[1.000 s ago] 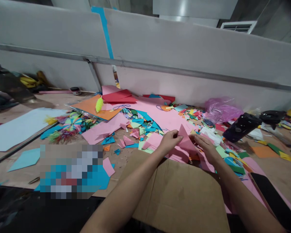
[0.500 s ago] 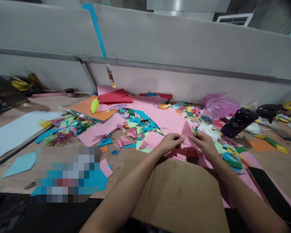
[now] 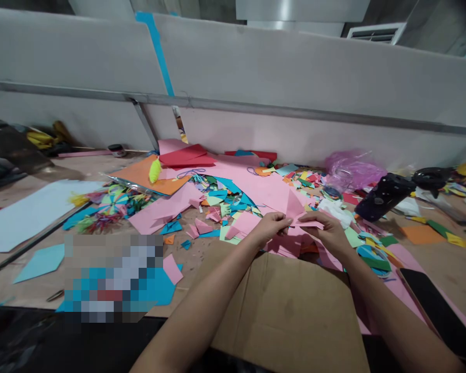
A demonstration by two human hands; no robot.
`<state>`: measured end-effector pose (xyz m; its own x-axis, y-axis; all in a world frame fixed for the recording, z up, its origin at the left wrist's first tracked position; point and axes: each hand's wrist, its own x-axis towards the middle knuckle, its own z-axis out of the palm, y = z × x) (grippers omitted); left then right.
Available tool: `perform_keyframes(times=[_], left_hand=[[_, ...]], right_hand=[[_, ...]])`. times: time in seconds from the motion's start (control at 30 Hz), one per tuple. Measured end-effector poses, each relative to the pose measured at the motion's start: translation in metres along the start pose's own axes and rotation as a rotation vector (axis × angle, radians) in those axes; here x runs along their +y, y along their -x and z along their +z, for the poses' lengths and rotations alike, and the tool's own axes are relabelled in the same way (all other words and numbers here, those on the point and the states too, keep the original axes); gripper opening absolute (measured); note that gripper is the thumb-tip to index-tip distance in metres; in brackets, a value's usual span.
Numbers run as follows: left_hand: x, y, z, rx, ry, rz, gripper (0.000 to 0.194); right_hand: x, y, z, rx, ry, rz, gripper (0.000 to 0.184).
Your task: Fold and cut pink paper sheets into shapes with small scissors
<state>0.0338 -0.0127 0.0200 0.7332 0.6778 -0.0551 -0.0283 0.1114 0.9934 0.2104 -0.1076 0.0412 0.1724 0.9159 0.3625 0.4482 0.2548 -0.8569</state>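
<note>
Both my hands hold one small folded piece of pink paper [image 3: 298,213] just above the table, over a heap of pink offcuts. My left hand [image 3: 271,227] pinches its left edge between thumb and fingers. My right hand [image 3: 326,231] grips the right side, fingers curled over a flap that lies nearly flat. A pointed corner of the pink paper stands up between the two hands. A brown cardboard sheet [image 3: 291,316] lies under my forearms.
Coloured paper scraps [image 3: 225,199] litter the wooden table. Orange and red sheets [image 3: 171,166] lie at the back, a light blue sheet [image 3: 31,212] at left. A black glue gun [image 3: 384,194] and pink plastic bag [image 3: 353,171] sit at right, a dark phone [image 3: 435,311] near right.
The upright pink triangle has been folded lower, its right flap now lying nearly flat under my right fingers. Both hands stayed in about the same place.
</note>
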Motion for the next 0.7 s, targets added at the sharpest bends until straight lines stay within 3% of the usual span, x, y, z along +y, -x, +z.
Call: perform_keyframes(times=[0.13, 0.3, 0.7], left_hand=[[-0.001, -0.001, 0.005, 0.0, -0.028, 0.001, 0.041], [-0.005, -0.004, 0.011, 0.011, -0.053, 0.038, 0.032], [-0.006, -0.001, 0.016, 0.017, -0.111, 0.07, 0.031]], right_hand=[[0.0, 0.0, 0.004, 0.028, -0.059, -0.004, 0.018], [0.01, 0.001, 0.006, 0.094, -0.148, 0.119, 0.028], [0.014, 0.001, 0.005, 0.171, -0.095, 0.148, 0.03]])
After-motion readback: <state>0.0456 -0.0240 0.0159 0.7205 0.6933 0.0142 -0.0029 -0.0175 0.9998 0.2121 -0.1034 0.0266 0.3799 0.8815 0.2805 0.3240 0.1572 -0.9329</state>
